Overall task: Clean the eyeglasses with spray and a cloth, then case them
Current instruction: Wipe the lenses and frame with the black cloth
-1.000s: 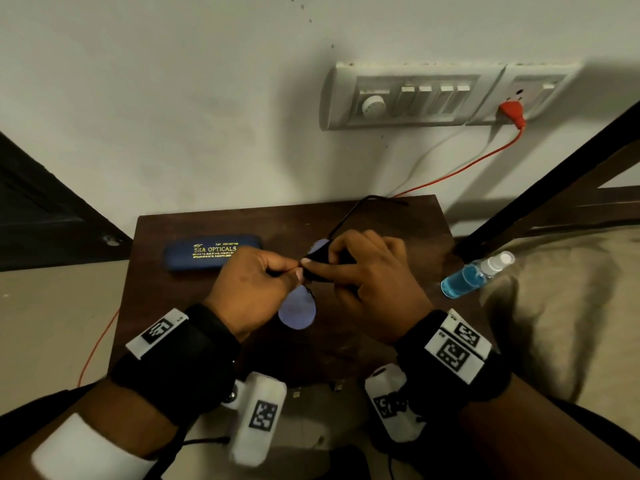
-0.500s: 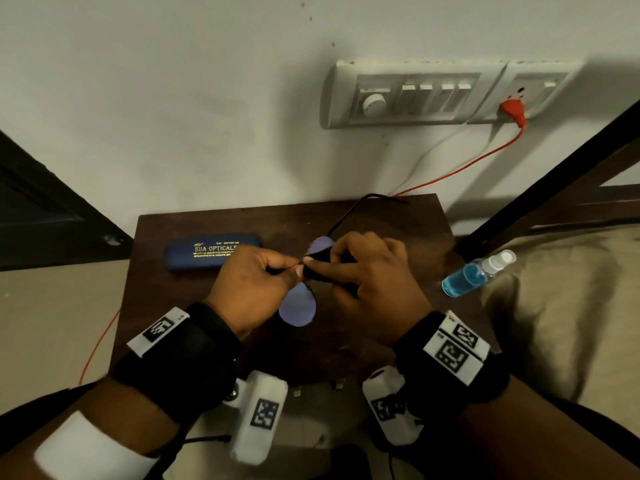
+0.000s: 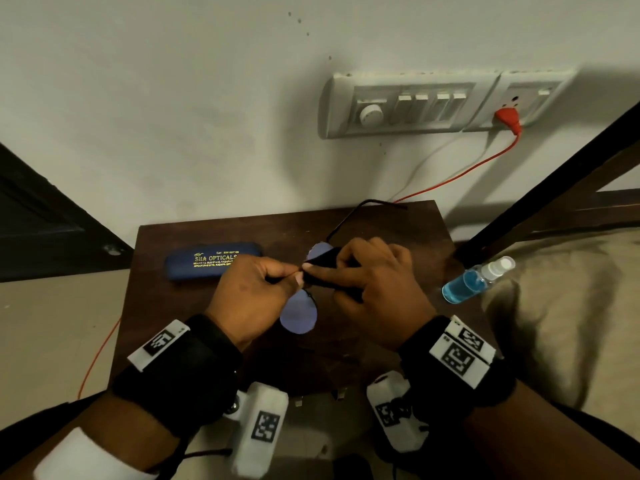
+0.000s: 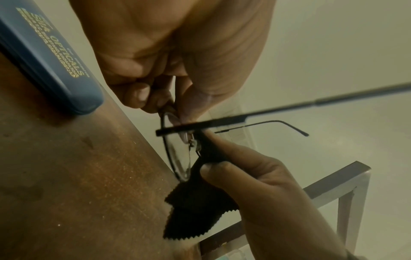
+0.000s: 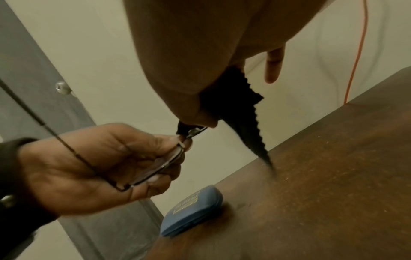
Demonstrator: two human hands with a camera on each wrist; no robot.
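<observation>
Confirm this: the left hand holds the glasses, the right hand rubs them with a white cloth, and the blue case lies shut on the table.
One thing is wrong: the cloth is black, not white, as the left wrist view shows. The rest stands: the left hand holds the glasses, the right hand rubs them, and the blue case lies shut on the table.

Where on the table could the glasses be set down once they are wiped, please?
The table's left front, below the case, is bare wood, and so is the far right corner by the spray bottle. The middle is crowded: the left hand holds the glasses, and the right hand pinches the cloth on them.
</observation>
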